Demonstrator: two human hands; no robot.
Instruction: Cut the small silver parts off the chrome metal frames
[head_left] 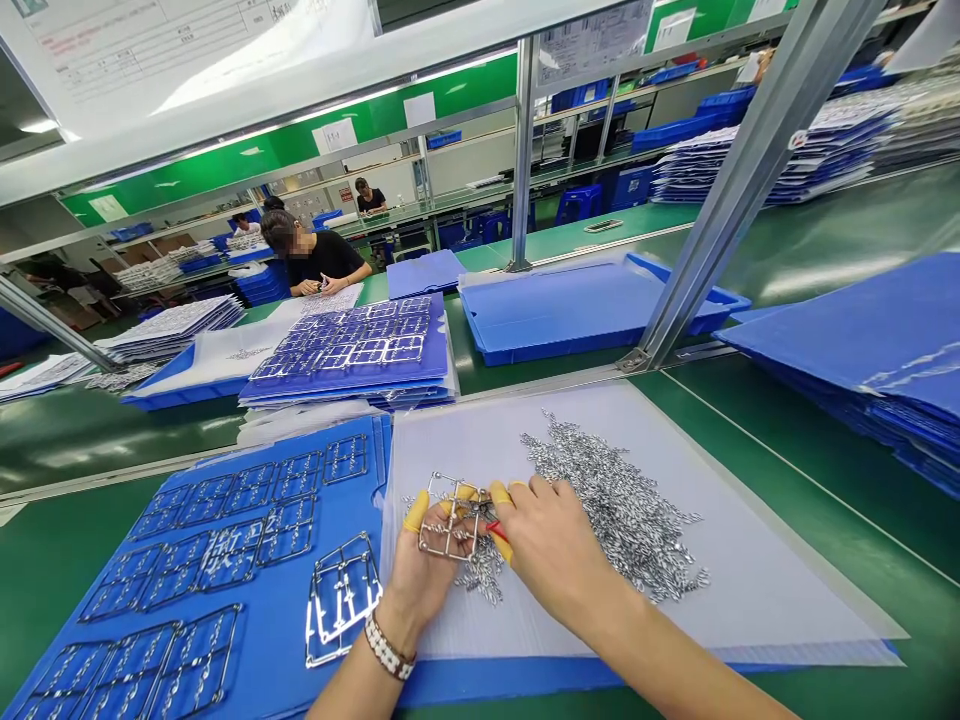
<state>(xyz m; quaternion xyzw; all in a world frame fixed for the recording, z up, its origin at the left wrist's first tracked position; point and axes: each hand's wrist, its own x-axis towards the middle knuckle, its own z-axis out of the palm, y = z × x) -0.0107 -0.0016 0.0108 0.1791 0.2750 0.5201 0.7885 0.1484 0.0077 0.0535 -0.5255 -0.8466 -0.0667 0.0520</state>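
My left hand (421, 578), with yellow finger covers, is closed on a small shiny chrome sprue frame (450, 518) and holds it up over the white sheet. At the frame's right side my right hand (556, 545), also in yellow finger covers, grips a red-handled tool (495, 528); its working end is hidden by the fingers. A big heap of small silver parts (615, 500) lies right of the hands, and a smaller pile (484, 575) sits beneath them. Several similar frames (232, 550) lie in rows on a blue sheet (281, 615) at the left. One or two overlapping frames (343, 598) rest beside my left wrist.
The white sheet (757, 560) covers the green bench. Behind it stand a stack of blue sheets topped with chrome frames (360, 340) and a blue tray (570, 310). A metal post (742, 190) rises at right, near stacked blue sheets (885, 340). A person (334, 260) sits across.
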